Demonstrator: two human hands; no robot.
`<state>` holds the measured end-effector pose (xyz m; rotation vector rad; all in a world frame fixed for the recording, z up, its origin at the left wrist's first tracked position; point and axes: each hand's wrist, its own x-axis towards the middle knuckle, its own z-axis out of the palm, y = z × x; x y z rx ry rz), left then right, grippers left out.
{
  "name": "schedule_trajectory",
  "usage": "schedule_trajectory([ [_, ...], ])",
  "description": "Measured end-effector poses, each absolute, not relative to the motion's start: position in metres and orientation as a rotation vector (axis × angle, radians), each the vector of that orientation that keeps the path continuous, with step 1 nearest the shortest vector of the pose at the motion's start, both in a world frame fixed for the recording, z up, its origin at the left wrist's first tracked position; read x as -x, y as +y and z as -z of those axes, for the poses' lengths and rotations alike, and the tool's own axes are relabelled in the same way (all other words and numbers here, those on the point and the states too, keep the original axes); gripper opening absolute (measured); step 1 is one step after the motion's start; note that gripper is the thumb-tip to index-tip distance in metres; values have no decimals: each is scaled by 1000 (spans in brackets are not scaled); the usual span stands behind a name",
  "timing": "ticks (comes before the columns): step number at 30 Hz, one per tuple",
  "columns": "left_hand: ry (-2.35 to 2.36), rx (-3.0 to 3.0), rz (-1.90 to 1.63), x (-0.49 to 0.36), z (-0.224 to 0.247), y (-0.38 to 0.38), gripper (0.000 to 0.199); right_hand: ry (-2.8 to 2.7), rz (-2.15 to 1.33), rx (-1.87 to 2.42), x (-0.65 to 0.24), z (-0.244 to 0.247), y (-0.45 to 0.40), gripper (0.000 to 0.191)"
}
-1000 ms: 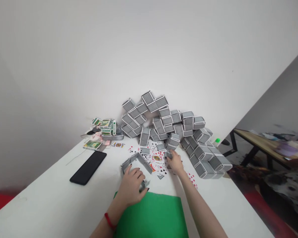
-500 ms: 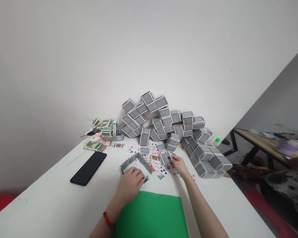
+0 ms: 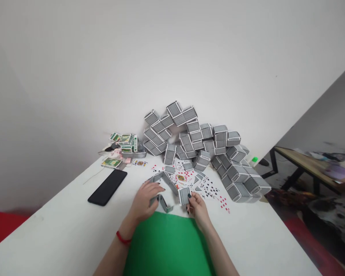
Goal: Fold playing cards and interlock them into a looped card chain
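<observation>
My right hand (image 3: 199, 209) pinches a grey-backed playing card (image 3: 183, 196) between thumb and fingers, just right of a strip of folded cards (image 3: 170, 183). That strip stands on edge on the white table in a bent, ring-like shape. At its left side is my left hand (image 3: 145, 201), fingers apart and curved over it, thumb near its front; whether the fingertips touch it I cannot tell. Behind my hands lie loose playing cards (image 3: 211, 186), some face up and some face down.
Joined grey card blocks (image 3: 184, 143) lean against the wall at the back. A black phone (image 3: 107, 188) lies at left, with green card boxes (image 3: 128, 143) behind it. A green sheet (image 3: 168, 245) covers the near edge. A brown desk (image 3: 301, 163) stands at right.
My right hand has moved left and nearer with a card from the loose pile, beside the strip. My left hand's fingers have spread, and more of the strip's near part shows.
</observation>
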<state>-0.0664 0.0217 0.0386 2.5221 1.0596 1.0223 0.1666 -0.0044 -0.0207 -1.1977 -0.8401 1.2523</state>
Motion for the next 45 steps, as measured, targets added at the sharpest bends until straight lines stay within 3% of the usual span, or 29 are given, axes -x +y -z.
schedule_trajectory([
  [8, 1214, -2302, -1123, 86, -21, 41, 41, -828, -1246, 1131, -160, 19, -22, 39],
  [17, 939, -2549, -985, 60, -43, 12, 33, -936, -1258, 1148, -153, 14, -29, 62],
  [23, 1034, -2665, -753, 39, -42, 3, 11, -975, -1271, 1135, -151, 12, -32, 51],
  [33, 1027, -2543, -784, 44, -41, 10, 17, -1027, -1308, 1093, -149, 16, -26, 29],
  [45, 1026, -2514, -765, 44, -41, 11, 19, -1075, -1278, 1134, -153, 34, -20, 29],
])
